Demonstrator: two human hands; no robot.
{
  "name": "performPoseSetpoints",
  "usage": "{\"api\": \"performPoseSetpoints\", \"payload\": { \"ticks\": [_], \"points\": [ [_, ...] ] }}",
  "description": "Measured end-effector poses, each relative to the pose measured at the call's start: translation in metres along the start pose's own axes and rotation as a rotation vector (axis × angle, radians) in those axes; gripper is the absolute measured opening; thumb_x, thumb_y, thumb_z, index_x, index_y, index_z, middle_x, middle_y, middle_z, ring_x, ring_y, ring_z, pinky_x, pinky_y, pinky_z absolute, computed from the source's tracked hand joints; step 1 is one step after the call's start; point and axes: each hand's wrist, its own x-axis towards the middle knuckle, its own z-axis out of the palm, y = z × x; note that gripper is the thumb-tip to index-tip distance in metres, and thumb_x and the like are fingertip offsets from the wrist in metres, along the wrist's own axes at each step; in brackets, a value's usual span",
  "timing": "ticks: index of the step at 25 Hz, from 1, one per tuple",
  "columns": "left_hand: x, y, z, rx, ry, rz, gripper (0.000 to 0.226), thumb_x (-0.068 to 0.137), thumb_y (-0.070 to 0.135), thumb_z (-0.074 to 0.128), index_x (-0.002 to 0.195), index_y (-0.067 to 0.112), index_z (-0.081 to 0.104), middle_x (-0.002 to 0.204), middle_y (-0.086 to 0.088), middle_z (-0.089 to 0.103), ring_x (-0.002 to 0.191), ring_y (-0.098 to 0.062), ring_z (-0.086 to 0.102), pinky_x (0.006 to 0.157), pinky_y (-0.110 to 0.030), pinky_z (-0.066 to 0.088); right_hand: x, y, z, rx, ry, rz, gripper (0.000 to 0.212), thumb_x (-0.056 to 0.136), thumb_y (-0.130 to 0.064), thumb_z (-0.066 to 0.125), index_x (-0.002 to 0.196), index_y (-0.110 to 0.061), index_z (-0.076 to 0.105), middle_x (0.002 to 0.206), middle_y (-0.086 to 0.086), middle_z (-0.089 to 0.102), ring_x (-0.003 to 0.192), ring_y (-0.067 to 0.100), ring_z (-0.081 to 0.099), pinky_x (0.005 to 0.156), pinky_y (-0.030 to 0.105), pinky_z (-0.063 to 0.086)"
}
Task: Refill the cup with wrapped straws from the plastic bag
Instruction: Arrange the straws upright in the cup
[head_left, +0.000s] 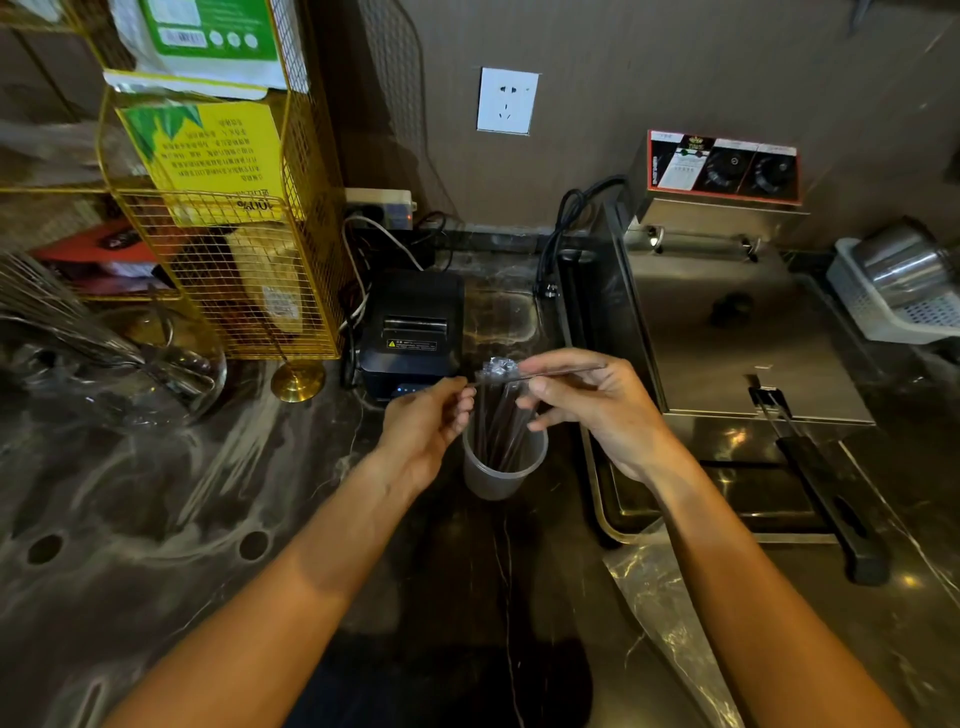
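A translucent plastic cup (501, 470) stands on the dark marble counter, holding several dark wrapped straws (503, 423) upright. Just above the cup, a single wrapped straw (556, 371) lies nearly level between both hands. My left hand (423, 431) pinches its left end, and my right hand (592, 410) pinches it further right, with the tip sticking out past my fingers. Crinkled clear wrapping (498, 368) bunches at the tops of the straws. The clear plastic bag (670, 613) lies flat on the counter at the lower right, under my right forearm.
A black receipt printer (413, 327) sits right behind the cup. A steel fryer (727, 312) with a black-handled basket (826, 499) fills the right side. A yellow wire rack (249, 249) and glass jug (156, 374) stand to the left. A white basket (883, 306) is far right.
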Motion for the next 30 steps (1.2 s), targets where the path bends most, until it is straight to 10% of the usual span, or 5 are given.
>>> {"api": "performPoseSetpoints", "payload": {
  "ticks": [7,19,30],
  "points": [
    [0.010,-0.015,-0.013,0.553,0.055,0.205,0.018,0.096,0.019,0.069,0.110,0.008,0.072,0.095,-0.022,0.072,0.063,-0.010,0.062,0.049,-0.019,0.048,0.008,0.013,-0.008,-0.244,0.262,-0.008,0.010,0.099,-0.005,0.065,0.099,-0.007,0.075,0.074,0.009,0.069,0.057,0.008,0.065,0.057,0.024,0.060],
    [0.032,-0.030,-0.021,1.100,-0.018,0.533,0.029,0.089,0.023,0.076,0.117,0.024,0.069,0.103,0.005,0.071,0.095,-0.005,0.067,0.086,-0.029,0.060,0.006,0.072,0.008,-0.846,0.248,0.115,0.006,0.098,-0.031,0.067,0.100,-0.025,0.065,0.082,-0.010,0.064,0.072,0.004,0.066,0.068,0.036,0.062],
    [0.026,-0.026,-0.008,1.128,0.078,0.764,0.006,0.091,0.021,0.075,0.093,0.016,0.074,0.082,0.005,0.073,0.076,-0.002,0.070,0.072,-0.022,0.060,-0.005,0.086,-0.002,-0.741,0.288,0.189,0.016,0.094,-0.033,0.073,0.100,-0.029,0.058,0.083,-0.002,0.068,0.074,0.009,0.069,0.070,0.039,0.062]
  ]
}}
